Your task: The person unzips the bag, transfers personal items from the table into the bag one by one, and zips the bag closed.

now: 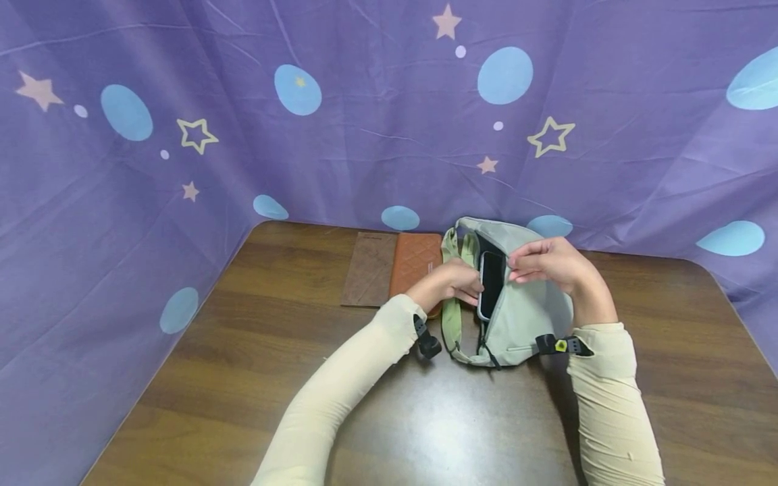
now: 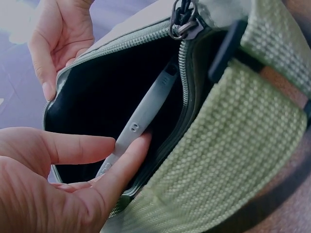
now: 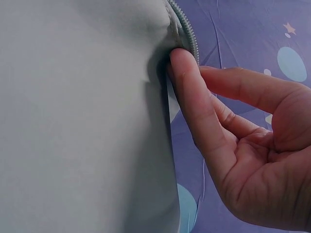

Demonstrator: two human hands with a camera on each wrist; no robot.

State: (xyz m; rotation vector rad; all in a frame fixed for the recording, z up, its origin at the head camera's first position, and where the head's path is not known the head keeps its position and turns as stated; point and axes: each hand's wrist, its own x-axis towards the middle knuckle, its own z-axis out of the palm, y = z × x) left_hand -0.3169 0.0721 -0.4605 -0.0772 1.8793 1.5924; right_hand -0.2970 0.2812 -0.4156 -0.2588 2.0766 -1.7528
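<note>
A pale green sling bag (image 1: 531, 314) with a woven strap (image 2: 228, 145) lies on the table, its zipped mouth spread apart. Inside the opening is a smartphone (image 1: 492, 287) with a dark screen and a light case, its edge (image 2: 146, 109) facing up in the left wrist view. My left hand (image 1: 458, 278) pinches that phone by its edge between thumb and finger, at the bag's mouth. With thumb and fingers, my right hand (image 1: 553, 263) pinches the zipper edge (image 3: 187, 31) of the bag and holds it away from the strap side.
Left of the bag lie an orange-brown quilted wallet or notebook (image 1: 416, 260) and a flat brown leather-like piece (image 1: 369, 270). They sit on a wooden table (image 1: 243, 378). A purple curtain (image 1: 377, 155) with stars hangs behind its back edge.
</note>
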